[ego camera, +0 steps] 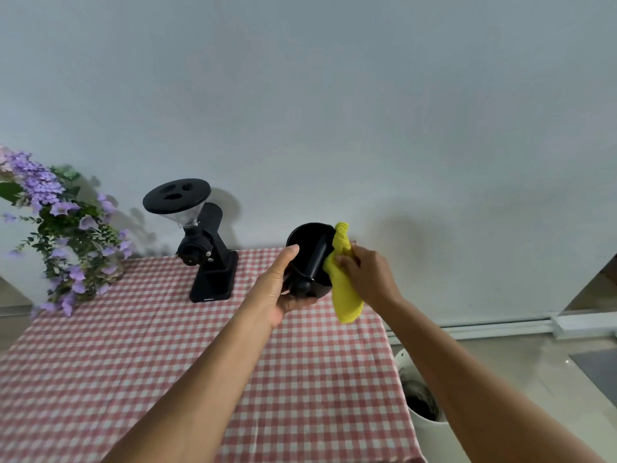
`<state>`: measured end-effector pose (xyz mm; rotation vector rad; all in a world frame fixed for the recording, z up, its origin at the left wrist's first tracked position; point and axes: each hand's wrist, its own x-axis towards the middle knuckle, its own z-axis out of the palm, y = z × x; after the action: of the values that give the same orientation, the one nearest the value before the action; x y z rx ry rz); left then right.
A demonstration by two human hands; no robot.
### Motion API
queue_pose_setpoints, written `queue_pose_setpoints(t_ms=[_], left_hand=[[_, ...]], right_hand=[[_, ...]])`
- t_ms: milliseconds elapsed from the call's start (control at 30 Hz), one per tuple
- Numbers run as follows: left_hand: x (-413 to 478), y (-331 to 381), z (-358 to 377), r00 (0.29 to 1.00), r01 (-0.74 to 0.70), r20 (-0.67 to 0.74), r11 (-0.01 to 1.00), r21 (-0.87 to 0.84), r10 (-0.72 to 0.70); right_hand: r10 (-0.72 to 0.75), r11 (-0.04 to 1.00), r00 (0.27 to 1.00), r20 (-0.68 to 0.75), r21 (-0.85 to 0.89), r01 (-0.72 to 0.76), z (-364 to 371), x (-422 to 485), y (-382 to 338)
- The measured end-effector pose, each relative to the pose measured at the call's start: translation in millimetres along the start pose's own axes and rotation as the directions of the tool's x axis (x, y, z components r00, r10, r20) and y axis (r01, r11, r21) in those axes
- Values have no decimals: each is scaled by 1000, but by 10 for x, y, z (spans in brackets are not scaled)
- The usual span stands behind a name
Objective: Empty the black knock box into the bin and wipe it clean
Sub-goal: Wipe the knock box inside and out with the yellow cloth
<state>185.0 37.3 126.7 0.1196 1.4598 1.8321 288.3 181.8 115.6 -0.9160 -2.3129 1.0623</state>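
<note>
The person's left hand [280, 289] is gripping the tilted black knock box [309, 259] above the checked table [133, 345] while the right hand [364, 275], fingers pinching a yellow cloth [344, 289], is wiping its rim, probably needing to reach deeper inside next.
</note>
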Motion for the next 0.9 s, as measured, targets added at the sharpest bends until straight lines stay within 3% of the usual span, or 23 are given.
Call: queue_pose_setpoints(t_ms=[133, 233, 333, 433, 500, 567, 633, 700, 767, 833, 900], left_hand=[[37, 18, -20, 998, -45, -48, 999, -6, 44], [40, 0, -58, 999, -53, 6, 998, 41, 53], [11, -16, -70, 999, -16, 44, 992, 123, 11], [-10, -5, -99, 997, 53, 42, 993, 108, -58], [5, 9, -144, 996, 70, 41, 988, 139, -76], [21, 21, -182, 997, 58, 33, 983, 174, -65], [46, 17, -191, 999, 31, 12, 987, 158, -33], [85, 4, -189, 999, 13, -33, 990, 144, -9], [131, -12, -198, 998, 10, -62, 989, 144, -1], [148, -7, -218, 998, 1, -70, 992, 127, 7], [151, 34, -263, 998, -8, -67, 991, 131, 17]], right_hand=[[183, 978, 968, 170, 69, -197, 115, -127, -83], [194, 976, 967, 168, 62, -207, 55, -52, -149], [95, 989, 993, 77, -121, -85, -40, 62, -206], [-116, 940, 992, 47, -317, 125, -64, 88, -247], [-245, 904, 969, 22, -355, 237, -66, 64, -186], [-230, 940, 973, 4, -259, 223, -14, 20, -79], [-79, 989, 997, 16, -123, 80, 83, -31, -15], [105, 994, 989, 107, 23, -108, 165, -64, -5], [234, 943, 933, 272, 170, -286, 189, -111, 1], [233, 905, 908, 349, 263, -334, 156, -114, 45], [194, 877, 935, 296, 375, -301, 115, -78, 90]])
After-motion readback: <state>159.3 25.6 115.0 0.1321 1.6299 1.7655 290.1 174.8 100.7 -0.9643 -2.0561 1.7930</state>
